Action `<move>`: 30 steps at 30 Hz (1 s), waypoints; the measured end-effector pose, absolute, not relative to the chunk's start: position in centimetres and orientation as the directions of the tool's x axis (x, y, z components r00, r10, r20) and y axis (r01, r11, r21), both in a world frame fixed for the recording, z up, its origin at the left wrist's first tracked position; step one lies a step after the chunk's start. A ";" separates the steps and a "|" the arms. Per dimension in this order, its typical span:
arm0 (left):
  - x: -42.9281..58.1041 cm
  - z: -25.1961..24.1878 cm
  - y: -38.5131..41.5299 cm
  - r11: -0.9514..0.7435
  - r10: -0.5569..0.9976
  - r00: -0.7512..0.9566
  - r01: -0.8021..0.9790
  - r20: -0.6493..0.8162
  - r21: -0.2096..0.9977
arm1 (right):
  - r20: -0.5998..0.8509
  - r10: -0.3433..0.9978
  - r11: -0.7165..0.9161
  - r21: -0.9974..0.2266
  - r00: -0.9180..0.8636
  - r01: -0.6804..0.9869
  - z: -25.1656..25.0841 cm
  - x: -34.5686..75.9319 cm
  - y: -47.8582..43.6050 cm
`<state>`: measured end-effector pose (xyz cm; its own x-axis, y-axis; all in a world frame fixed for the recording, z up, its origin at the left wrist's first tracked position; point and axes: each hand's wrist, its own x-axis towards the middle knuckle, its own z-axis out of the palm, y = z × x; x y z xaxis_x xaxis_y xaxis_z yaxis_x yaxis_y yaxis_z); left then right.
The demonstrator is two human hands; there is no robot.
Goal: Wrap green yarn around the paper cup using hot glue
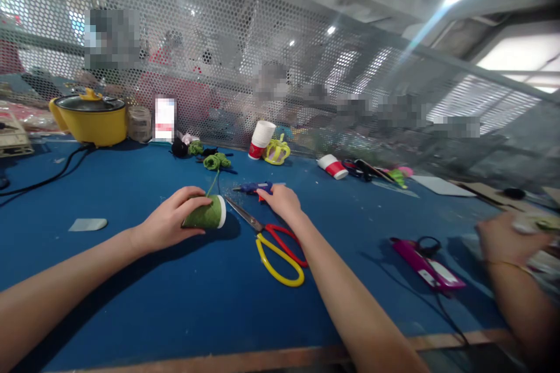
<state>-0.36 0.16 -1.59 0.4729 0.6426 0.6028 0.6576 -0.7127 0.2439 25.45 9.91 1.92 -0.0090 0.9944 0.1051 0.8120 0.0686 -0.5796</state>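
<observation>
My left hand (172, 220) is wrapped around a paper cup (210, 213) covered in green yarn, tilted on its side with its white rim to the right. A strand runs from the cup back to a green yarn bundle (215, 161). My right hand (284, 201) grips the rear of a blue glue gun (252, 187), whose nozzle points left; an orange part shows under my fingers. Between my forearms lie scissors (258, 227) with one red and one yellow handle, tips close to the cup.
Behind are a yellow electric pot (94, 122), a glass jar (139, 123), a lit phone (164, 119), stacked paper cups (261, 139), a yellow woven piece (276, 151) and a tipped cup (333, 166). At right, a purple corded device (426, 265) lies near another person's hand (510, 239).
</observation>
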 end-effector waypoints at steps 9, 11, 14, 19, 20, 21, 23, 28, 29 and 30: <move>0.0 -1.9 -0.3 -0.770 0.591 0.547 0.602 0.593 0.212 | -0.064 0.816 0.315 -0.783 -0.574 0.536 4.4 19.3 6.4; -0.1 -2.0 -0.4 -0.781 0.585 0.573 0.590 0.574 0.205 | -0.064 0.779 0.268 -0.865 -0.624 0.425 4.3 18.1 5.7; -0.2 -2.0 -0.4 -0.775 0.596 0.577 0.594 0.558 0.214 | -0.031 0.804 0.186 -0.935 -0.594 0.302 3.7 17.3 5.4; 0.0 -1.5 -0.4 -0.731 0.661 0.506 0.600 0.555 0.323 | 0.090 0.878 0.179 -0.972 -0.470 0.149 3.1 18.0 5.8; 0.1 -1.3 -0.5 -0.716 0.681 0.481 0.598 0.552 0.361 | 0.115 0.892 0.187 -0.975 -0.438 0.124 3.1 18.3 5.9; 0.2 -1.2 -0.5 -0.699 0.702 0.459 0.593 0.545 0.400 | 0.138 0.904 0.195 -0.975 -0.405 0.103 3.1 18.5 6.0; 0.3 -1.0 -0.5 -0.665 0.740 0.431 0.581 0.517 0.468 | 0.175 0.920 0.213 -0.974 -0.351 0.072 3.3 18.9 6.1; 0.4 -0.8 -0.7 -0.634 0.772 0.418 0.549 0.479 0.544 | 0.213 0.928 0.245 -0.967 -0.305 0.071 3.6 19.2 6.1; 0.4 -0.8 -0.8 -0.638 0.770 0.422 0.545 0.479 0.544 | 0.213 0.929 0.249 -0.965 -0.303 0.085 3.5 19.2 6.1; 0.5 -0.8 -0.8 -0.643 0.765 0.429 0.541 0.480 0.542 | 0.213 0.929 0.254 -0.962 -0.303 0.101 3.5 19.1 6.0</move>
<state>0.45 -0.84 -0.81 0.4290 0.7652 0.4799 0.5407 -0.6432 0.5422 19.13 6.02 3.50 -0.3027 0.9289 0.2131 0.1014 0.2537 -0.9620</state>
